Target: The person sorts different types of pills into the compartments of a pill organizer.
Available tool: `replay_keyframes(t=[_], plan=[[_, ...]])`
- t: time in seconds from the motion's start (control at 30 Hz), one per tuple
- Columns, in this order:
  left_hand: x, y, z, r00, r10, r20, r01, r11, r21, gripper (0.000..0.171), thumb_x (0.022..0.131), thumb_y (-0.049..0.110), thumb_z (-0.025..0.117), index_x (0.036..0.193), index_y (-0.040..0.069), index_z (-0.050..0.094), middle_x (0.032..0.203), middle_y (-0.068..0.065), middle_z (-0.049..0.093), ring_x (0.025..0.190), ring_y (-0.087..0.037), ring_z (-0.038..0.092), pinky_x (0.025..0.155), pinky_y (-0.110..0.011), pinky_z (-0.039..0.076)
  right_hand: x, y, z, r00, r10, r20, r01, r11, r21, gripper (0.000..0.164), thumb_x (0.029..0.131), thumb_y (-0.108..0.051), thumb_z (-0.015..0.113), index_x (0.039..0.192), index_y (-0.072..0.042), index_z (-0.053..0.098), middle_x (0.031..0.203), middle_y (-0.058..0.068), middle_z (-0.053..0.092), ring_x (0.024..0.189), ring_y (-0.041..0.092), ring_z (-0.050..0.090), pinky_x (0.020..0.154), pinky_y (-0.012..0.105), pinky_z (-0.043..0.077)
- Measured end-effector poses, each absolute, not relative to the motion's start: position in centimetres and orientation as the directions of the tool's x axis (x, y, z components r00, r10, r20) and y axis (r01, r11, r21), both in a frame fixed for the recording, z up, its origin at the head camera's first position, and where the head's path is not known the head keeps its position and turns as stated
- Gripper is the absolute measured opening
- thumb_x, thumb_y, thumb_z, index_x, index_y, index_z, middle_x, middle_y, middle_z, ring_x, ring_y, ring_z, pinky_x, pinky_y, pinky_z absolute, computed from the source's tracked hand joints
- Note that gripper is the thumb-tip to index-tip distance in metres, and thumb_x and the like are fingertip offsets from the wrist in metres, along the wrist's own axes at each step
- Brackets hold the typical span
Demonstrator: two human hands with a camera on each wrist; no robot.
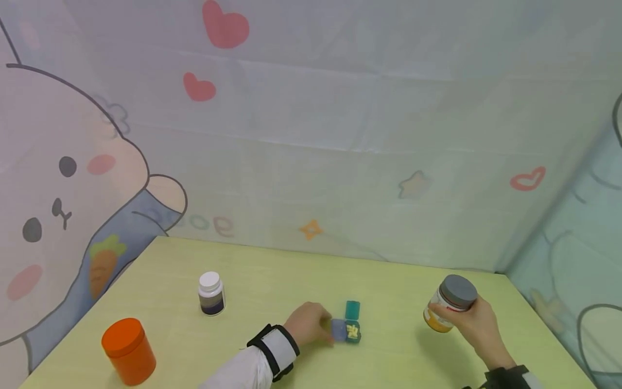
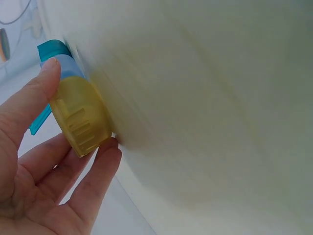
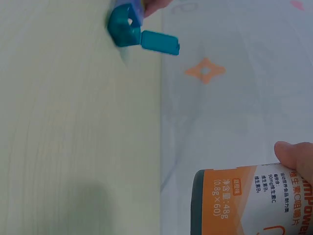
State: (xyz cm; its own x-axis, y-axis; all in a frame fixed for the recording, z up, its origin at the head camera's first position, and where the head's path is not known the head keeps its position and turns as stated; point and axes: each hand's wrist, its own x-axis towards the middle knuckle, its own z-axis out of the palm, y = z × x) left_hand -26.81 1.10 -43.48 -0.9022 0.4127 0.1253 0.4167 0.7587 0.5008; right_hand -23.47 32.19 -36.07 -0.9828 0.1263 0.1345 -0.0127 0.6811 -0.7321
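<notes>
A small pill organizer (image 1: 338,330) with yellow, blue and teal compartments sits on the table. Its teal end lid (image 1: 352,310) is flipped up, and pale yellow tablets (image 1: 352,330) show in that end compartment. My left hand (image 1: 307,325) pinches the organizer at its yellow end (image 2: 80,117), thumb on one side and fingertips on the other. To the right, my right hand (image 1: 478,325) grips a vitamin bottle (image 1: 442,308) and holds it tilted above the table. The bottle has a grey cap (image 1: 458,290) and an orange-and-white label (image 3: 249,196) with Chinese print.
An orange jar (image 1: 128,351) with an orange lid stands at the table's left front. Behind it is a white-capped bottle (image 1: 211,293) with a dark lower half. A printed cloth (image 1: 340,124) hangs along the table's back edge.
</notes>
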Motion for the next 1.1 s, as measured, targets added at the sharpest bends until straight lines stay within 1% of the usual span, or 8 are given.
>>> replay_keyframes(t=[0.3,0.47,0.63,0.8,0.93,1.03,1.1], plan=[[-26.9,1.2,-43.4,-0.898,0.422,0.125,0.424,0.753,0.503,0.048,0.059,0.025,0.083,0.099,0.002,0.068,0.098,-0.008,0.068,0.089,-0.020,0.061,0.081,-0.026,0.046,-24.6,34.9,-38.2,-0.979,0.200,0.041,0.114,0.705,-0.700,0.083,0.076,-0.039,0.070,0.127,0.014,0.032,0.122,0.038,0.041,0.109,0.049,0.043,0.084,0.054,0.040],[-26.7,1.2,-43.2,-0.898,0.423,0.122,0.423,0.751,0.507,0.048,0.059,0.024,0.083,0.099,0.002,0.068,0.098,-0.008,0.067,0.089,-0.020,0.061,0.081,-0.027,0.046,-25.0,35.9,-39.5,-0.974,0.226,0.031,0.143,0.709,-0.690,0.085,0.075,-0.040,0.071,0.126,0.015,0.032,0.121,0.038,0.041,0.109,0.050,0.042,0.085,0.054,0.039],[-26.6,1.2,-43.2,-0.896,0.427,0.119,0.424,0.746,0.514,0.048,0.060,0.024,0.083,0.099,0.001,0.068,0.098,-0.009,0.067,0.089,-0.020,0.061,0.081,-0.027,0.046,-25.0,36.3,-40.4,-0.969,0.246,0.025,0.165,0.720,-0.674,0.085,0.074,-0.042,0.071,0.124,0.017,0.034,0.119,0.040,0.043,0.106,0.051,0.044,0.083,0.054,0.040],[-26.9,1.1,-43.4,-0.894,0.430,0.124,0.428,0.740,0.518,0.049,0.059,0.024,0.083,0.099,0.001,0.068,0.098,-0.009,0.067,0.089,-0.020,0.061,0.081,-0.028,0.047,-25.1,36.4,-40.6,-0.969,0.247,0.013,0.172,0.711,-0.682,0.087,0.075,-0.043,0.070,0.126,0.016,0.032,0.120,0.039,0.042,0.107,0.051,0.043,0.084,0.054,0.040],[-27.0,1.1,-43.7,-0.895,0.428,0.123,0.424,0.736,0.527,0.048,0.060,0.024,0.083,0.099,0.001,0.068,0.098,-0.010,0.067,0.090,-0.021,0.061,0.082,-0.029,0.046,-25.3,36.6,-40.4,-0.973,0.230,-0.004,0.169,0.704,-0.689,0.096,0.074,-0.043,0.071,0.132,0.016,0.022,0.125,0.039,0.036,0.111,0.051,0.039,0.088,0.056,0.037],[-26.9,1.0,-43.8,-0.896,0.428,0.116,0.419,0.732,0.537,0.049,0.060,0.024,0.083,0.099,0.001,0.067,0.098,-0.010,0.067,0.091,-0.022,0.060,0.082,-0.029,0.046,-25.3,36.7,-39.6,-0.974,0.226,-0.023,0.175,0.685,-0.707,0.103,0.075,-0.046,0.069,0.138,0.011,0.011,0.130,0.039,0.029,0.115,0.051,0.035,0.089,0.057,0.036],[-26.9,0.9,-43.8,-0.897,0.427,0.117,0.419,0.734,0.534,0.049,0.059,0.024,0.083,0.099,0.001,0.067,0.098,-0.010,0.067,0.091,-0.022,0.060,0.082,-0.030,0.046,-25.3,36.6,-38.8,-0.975,0.222,-0.018,0.166,0.669,-0.724,0.103,0.077,-0.048,0.066,0.141,0.007,0.007,0.135,0.036,0.026,0.119,0.049,0.031,0.091,0.057,0.034]])
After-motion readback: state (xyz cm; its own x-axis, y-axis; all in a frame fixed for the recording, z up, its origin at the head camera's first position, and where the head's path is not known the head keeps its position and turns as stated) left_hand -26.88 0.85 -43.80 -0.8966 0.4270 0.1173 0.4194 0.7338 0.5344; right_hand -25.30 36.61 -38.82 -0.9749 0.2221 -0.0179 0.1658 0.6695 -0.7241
